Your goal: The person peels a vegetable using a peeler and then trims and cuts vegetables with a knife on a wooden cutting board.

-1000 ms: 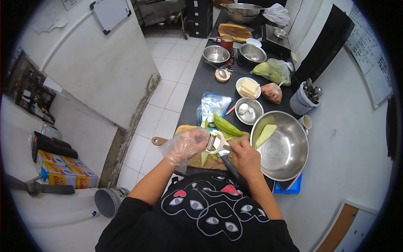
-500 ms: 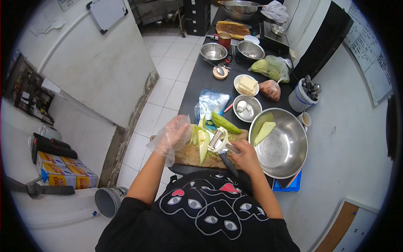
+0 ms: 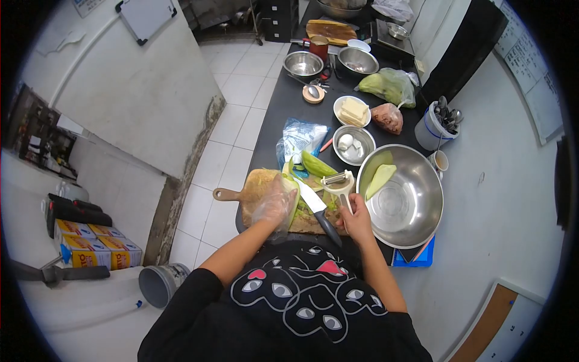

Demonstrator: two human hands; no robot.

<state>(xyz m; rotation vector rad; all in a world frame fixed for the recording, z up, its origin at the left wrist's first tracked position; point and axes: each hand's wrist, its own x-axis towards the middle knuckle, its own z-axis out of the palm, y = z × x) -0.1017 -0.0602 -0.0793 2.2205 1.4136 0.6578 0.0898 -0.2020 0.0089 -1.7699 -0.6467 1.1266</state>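
One green wedge [image 3: 295,207] now in left hand [image 3: 276,203].

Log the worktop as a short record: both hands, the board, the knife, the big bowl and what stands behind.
Left hand: left hand in a clear plastic glove, against a pale green vegetable piece; grip unclear
Right hand: bare right hand, holding a white Y-shaped peeler
Board: brown wooden cutting board with a rounded handle
Knife: dark-handled knife, lying on the board
Big bowl: large round steel bowl, one pale green peeled piece inside
Behind: small round steel bowl with white pieces; blue-and-clear plastic bag
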